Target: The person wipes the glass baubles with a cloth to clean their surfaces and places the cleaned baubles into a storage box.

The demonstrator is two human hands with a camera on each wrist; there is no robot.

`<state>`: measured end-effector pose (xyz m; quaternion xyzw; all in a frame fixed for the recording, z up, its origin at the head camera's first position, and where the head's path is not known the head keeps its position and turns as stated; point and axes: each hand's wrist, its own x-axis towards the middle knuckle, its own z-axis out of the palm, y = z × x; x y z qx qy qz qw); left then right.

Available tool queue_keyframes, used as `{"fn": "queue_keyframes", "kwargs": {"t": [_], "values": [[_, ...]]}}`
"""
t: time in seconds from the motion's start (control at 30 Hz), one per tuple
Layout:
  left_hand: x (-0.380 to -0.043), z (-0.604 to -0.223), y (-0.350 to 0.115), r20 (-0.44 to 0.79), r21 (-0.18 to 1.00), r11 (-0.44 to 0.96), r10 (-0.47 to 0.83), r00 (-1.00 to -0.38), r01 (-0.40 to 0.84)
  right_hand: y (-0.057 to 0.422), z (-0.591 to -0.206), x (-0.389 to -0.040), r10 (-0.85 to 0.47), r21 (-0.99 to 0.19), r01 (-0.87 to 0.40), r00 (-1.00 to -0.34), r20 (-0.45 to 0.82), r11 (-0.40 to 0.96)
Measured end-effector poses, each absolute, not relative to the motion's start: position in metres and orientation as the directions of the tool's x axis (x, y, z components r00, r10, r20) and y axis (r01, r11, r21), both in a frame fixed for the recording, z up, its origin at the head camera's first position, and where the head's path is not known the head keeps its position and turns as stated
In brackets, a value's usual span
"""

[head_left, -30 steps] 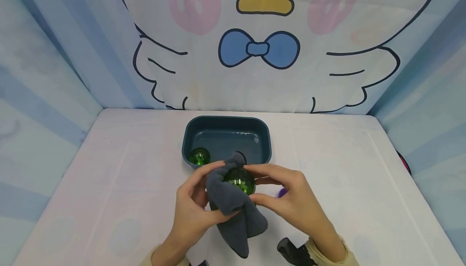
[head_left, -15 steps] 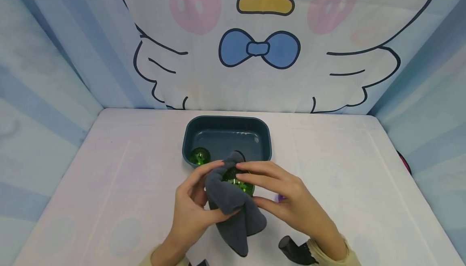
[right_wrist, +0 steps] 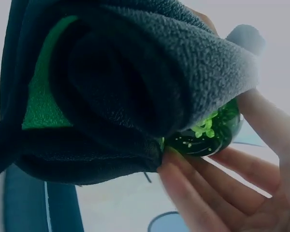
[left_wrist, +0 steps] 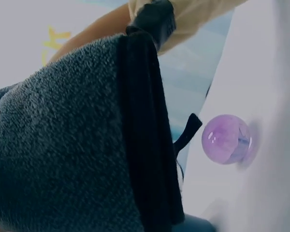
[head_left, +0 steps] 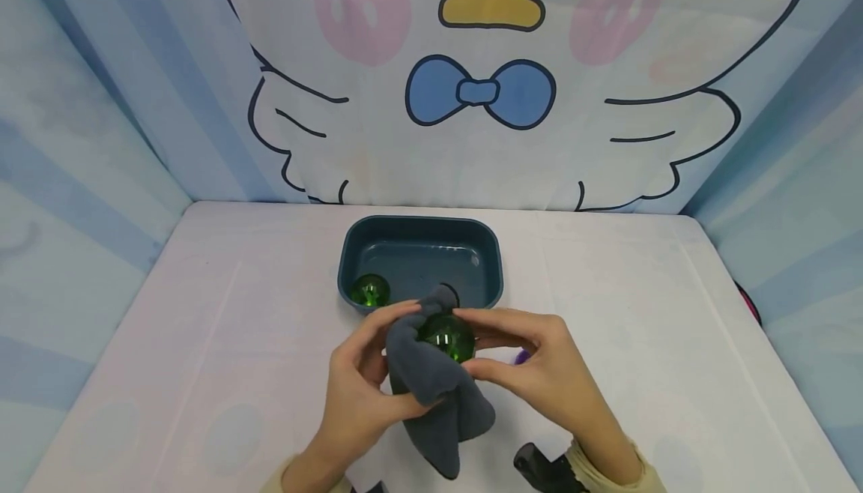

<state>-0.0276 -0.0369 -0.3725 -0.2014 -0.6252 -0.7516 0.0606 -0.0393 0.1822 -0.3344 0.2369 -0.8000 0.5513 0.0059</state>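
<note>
In the head view my left hand (head_left: 357,388) holds a dark grey cloth (head_left: 428,373) wrapped round the left side of a clear green ball (head_left: 450,337). My right hand (head_left: 542,362) pinches the ball's bare right side between thumb and fingers, just above the table. From the right wrist, bright green flower-like bits show inside the ball (right_wrist: 210,133), under the cloth's fold (right_wrist: 217,67). The cloth (left_wrist: 72,135) fills much of the left wrist view and hides most of the left hand there.
A dark blue rectangular tub (head_left: 431,253) stands just beyond the hands, with another green ball (head_left: 370,290) in its near left corner. On the table (head_left: 202,343) rests a purple ball (left_wrist: 226,139), mostly hidden behind the right hand in the head view. Printed curtains enclose the table's back and sides.
The right hand's fingers spread over the ball's top half a second ago, then drew back to its right side. The ball's inner pattern looks different now. The left hand barely moved.
</note>
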Motion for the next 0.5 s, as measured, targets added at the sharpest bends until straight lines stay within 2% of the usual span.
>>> {"fn": "queue_keyframes", "kwargs": {"t": [0.23, 0.43, 0.5], "values": [[-0.0304, -0.3735, -0.0386, 0.366, 0.915, -0.234, 0.149, -0.918, 0.327, 0.1858, -0.3301, -0.0406, -0.432, -0.765, -0.557, -0.806, 0.405, 0.322], [-0.0313, -0.3735, -0.0389, 0.381, 0.909, -0.242, 0.149, -0.912, 0.34, 0.1859, -0.3336, -0.0449, -0.567, -0.647, -0.715, -0.659, 0.495, 0.265], [-0.0311, -0.3735, -0.0384, 0.38, 0.909, -0.245, 0.151, -0.912, 0.338, 0.1847, -0.3355, -0.0463, -0.58, -0.627, -0.74, -0.629, 0.518, 0.243]]}}
